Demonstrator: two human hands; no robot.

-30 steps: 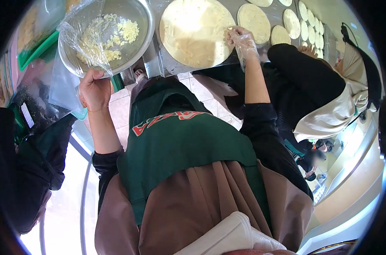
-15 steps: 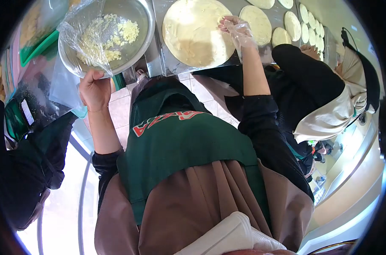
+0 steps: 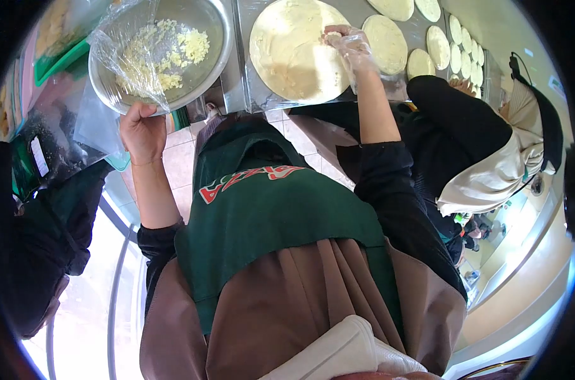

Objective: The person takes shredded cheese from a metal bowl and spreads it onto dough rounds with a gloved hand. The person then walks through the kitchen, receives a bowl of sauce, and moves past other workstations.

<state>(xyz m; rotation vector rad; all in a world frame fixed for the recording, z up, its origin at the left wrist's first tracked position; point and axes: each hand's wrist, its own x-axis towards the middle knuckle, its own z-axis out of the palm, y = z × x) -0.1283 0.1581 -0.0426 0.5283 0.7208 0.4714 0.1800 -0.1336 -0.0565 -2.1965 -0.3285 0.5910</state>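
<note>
My left hand (image 3: 143, 134) grips the near rim of a metal bowl (image 3: 221, 63), thumb and fingers closed on its edge. Inside the bowl lie pale crumbled pieces (image 3: 192, 47), and plastic wrap (image 3: 113, 47) covers its left side. My right hand (image 3: 352, 49), in a clear plastic glove, is over the right part of a large round flat dough (image 3: 287, 50) with a pale spread on it. Its fingers are pinched together; what they hold, if anything, is too small to name.
Smaller dough rounds (image 3: 385, 44) lie on the metal counter (image 3: 257, 95) to the right. A co-worker in black sleeves (image 3: 458, 120) stands at the right, hand near the rounds. Another person (image 3: 47, 234) is at the left. A green-edged container (image 3: 59, 62) is at the upper left.
The dough and counter appear slightly lower and further right in view. My right hand has shifted slightly down and left relative to the dough. My left hand still holds the bowl rim.
</note>
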